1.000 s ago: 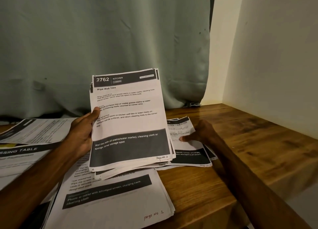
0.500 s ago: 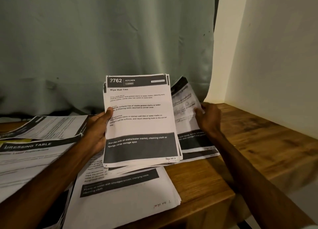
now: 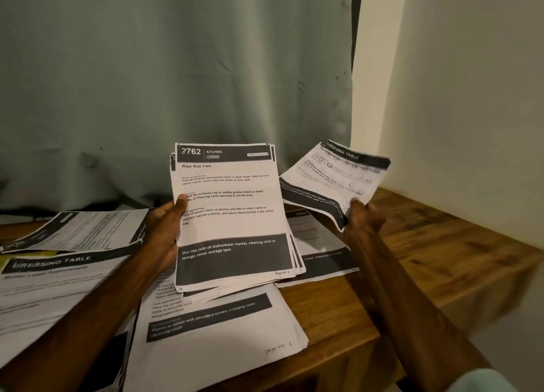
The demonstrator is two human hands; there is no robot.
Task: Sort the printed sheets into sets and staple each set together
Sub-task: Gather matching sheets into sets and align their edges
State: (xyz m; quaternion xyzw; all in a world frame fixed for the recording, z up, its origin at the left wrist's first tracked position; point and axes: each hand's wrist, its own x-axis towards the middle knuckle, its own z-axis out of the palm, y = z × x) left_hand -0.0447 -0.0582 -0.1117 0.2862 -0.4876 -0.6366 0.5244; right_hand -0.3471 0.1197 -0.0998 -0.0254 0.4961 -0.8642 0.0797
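The right grip [image 3: 363, 219] pinched a loose sheet [image 3: 332, 173] by its lower edge, tilted above the bench [image 3: 441, 259], its length running up and away. Just beside it the left grip [image 3: 163, 235] curled round an upright stack [image 3: 232, 215], thumb on the front page. The sheet's heading seemed to match the pile [image 3: 53, 276] at far left, beyond that stack, nearer the left arm.

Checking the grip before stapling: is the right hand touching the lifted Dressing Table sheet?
Touching. The head view shows the right hand pinching the Dressing Table sheet at its lower right edge, with the thumb lying on the printed face.
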